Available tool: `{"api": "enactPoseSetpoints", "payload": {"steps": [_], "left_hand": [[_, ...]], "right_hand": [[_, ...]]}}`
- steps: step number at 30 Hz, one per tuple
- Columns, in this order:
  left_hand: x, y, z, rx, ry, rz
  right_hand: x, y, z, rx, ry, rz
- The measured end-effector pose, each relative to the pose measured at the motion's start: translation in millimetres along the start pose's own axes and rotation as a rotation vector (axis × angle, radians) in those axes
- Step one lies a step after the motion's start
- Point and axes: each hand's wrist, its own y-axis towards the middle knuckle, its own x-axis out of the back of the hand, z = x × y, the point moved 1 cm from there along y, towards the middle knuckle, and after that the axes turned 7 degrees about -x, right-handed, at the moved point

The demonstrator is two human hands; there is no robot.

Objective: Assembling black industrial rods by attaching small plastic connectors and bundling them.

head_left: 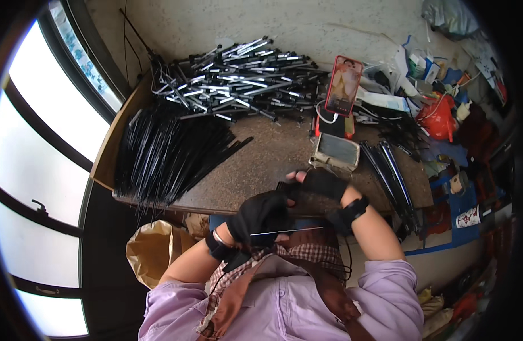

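Both my hands wear black fingerless gloves and meet just off the table's near edge. My left hand (261, 219) is closed, its fingers curled, with a thin silver rod (295, 230) lying across it and reaching right under my other wrist. The grip on the rod is partly hidden by the glove. My right hand (324, 184) is bent inward, its bare fingertips together close to the left hand's fingers. Whatever lies between them is too small and dark to make out. Dark bands circle both wrists, and a thin cord hangs by the right one.
Black thin strips (170, 153) fan out on the left of the brown table (267, 142). Behind them lies a heap of black and silver rods (244, 85). A red-cased phone (344, 85) stands above a grey block (337, 149). More rods (389, 182) lie right; a paper sack (156, 250) stands below left.
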Motion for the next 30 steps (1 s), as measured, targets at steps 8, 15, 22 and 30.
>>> {"api": "enactPoseSetpoints", "payload": {"steps": [8, 15, 22, 30], "left_hand": [[2, 0, 1, -0.019, 0.128, 0.023], [4, -15, 3, 0.001, 0.134, 0.044], [-18, -32, 9, -0.024, 0.07, -0.121], [-23, -34, 13, -0.039, 0.099, -0.153]], "right_hand": [[111, -23, -62, 0.045, -0.932, -0.688], [99, -12, -62, 0.04, -0.723, -0.806], [-42, -58, -25, 0.157, -0.799, -0.515], [-75, -52, -18, 0.076, -0.704, -0.659]]}}
